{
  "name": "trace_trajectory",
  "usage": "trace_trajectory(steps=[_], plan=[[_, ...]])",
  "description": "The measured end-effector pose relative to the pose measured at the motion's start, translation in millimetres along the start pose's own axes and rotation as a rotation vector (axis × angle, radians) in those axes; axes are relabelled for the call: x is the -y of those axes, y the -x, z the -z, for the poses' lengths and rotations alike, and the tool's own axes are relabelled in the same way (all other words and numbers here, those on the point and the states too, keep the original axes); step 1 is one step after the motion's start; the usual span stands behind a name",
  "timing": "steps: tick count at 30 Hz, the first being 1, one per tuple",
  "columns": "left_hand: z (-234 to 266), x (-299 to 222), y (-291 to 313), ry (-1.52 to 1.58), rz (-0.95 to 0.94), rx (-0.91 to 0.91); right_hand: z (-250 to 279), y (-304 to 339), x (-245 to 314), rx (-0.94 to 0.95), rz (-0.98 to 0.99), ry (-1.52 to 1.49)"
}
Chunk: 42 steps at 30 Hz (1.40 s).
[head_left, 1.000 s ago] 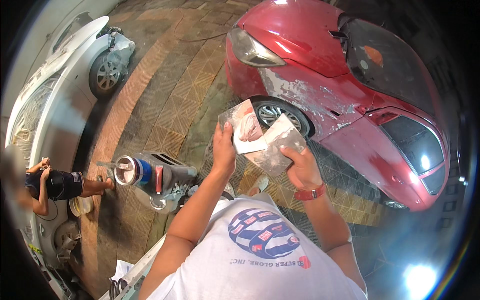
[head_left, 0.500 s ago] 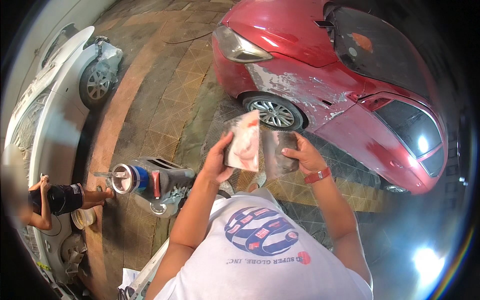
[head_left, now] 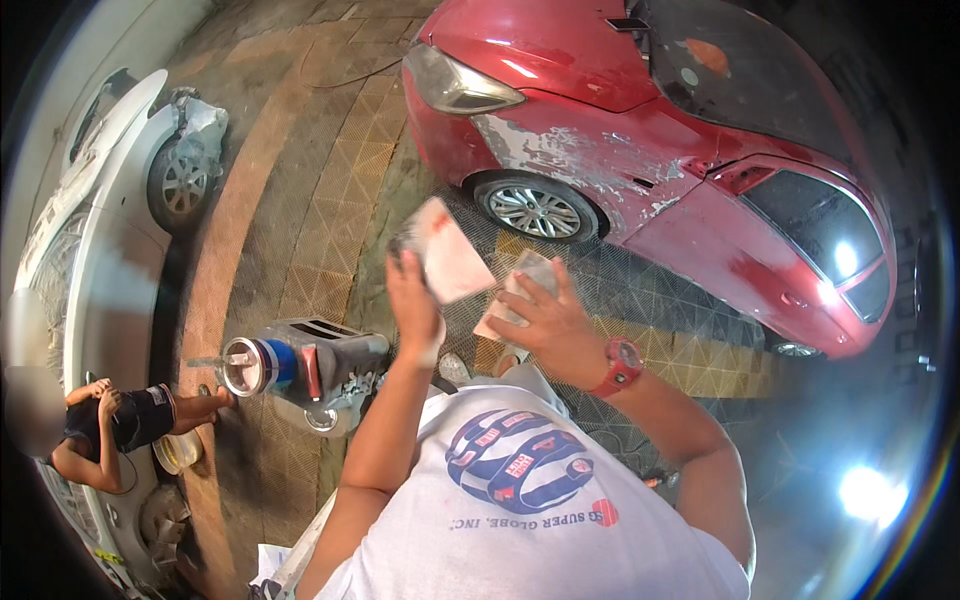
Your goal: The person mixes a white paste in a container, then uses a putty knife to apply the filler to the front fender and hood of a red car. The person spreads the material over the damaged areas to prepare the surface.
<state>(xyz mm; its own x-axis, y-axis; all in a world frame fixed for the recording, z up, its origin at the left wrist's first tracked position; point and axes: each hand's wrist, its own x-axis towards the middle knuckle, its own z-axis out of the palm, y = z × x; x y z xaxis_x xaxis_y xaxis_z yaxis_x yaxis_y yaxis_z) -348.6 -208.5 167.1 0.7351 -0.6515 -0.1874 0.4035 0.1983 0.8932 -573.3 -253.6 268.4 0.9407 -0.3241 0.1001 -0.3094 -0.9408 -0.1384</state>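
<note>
Left hand (head_left: 412, 305) has a pale plate (head_left: 457, 262) gripped mid-frame, pinkish paste already smeared on it; right hand (head_left: 548, 325) is closed round a greyish spreader (head_left: 541, 270) just beside it; the red car's fender (head_left: 545, 148), upper centre, is patchy grey; no paste I can make out there, so looks unfinished to me

At 6 o'clock, the white shirt (head_left: 520, 560) bears a round blue striped emblem (head_left: 518, 460) with small lettered patches (head_left: 522, 467); dark lettering (head_left: 540, 523) runs upside down by a red mark (head_left: 604, 513). Towards 8, the can (head_left: 243, 366) has a blue label (head_left: 281, 365), too small to read. The red watch (head_left: 622, 365) at 4 and the windscreen's (head_left: 760, 90) pale round sticker (head_left: 689, 77) between 1 and 2 are likewise unreadable.
</note>
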Motion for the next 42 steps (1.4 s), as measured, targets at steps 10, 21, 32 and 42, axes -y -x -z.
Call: trace_trajectory(steps=[10, 21, 32, 42], plan=[[-20.2, -23.2, 24.4, 0.371, 0.348, 0.372, -10.3, -14.8, -13.5, -0.18, -0.286, -0.407], [-12.1, -8.3, 22.6, -0.158, 0.019, 0.258, 22.2, -23.7, -18.8, -0.021, -0.145, 0.063], [-21.6, -11.7, 16.3, 0.318, 0.189, 0.183, 30.9, -21.7, 8.4, -0.118, -0.395, -0.715], [-18.4, -38.7, 26.3, -0.222, 0.11, 0.413, 35.9, -35.3, -31.8, -0.15, -0.341, 0.103]])
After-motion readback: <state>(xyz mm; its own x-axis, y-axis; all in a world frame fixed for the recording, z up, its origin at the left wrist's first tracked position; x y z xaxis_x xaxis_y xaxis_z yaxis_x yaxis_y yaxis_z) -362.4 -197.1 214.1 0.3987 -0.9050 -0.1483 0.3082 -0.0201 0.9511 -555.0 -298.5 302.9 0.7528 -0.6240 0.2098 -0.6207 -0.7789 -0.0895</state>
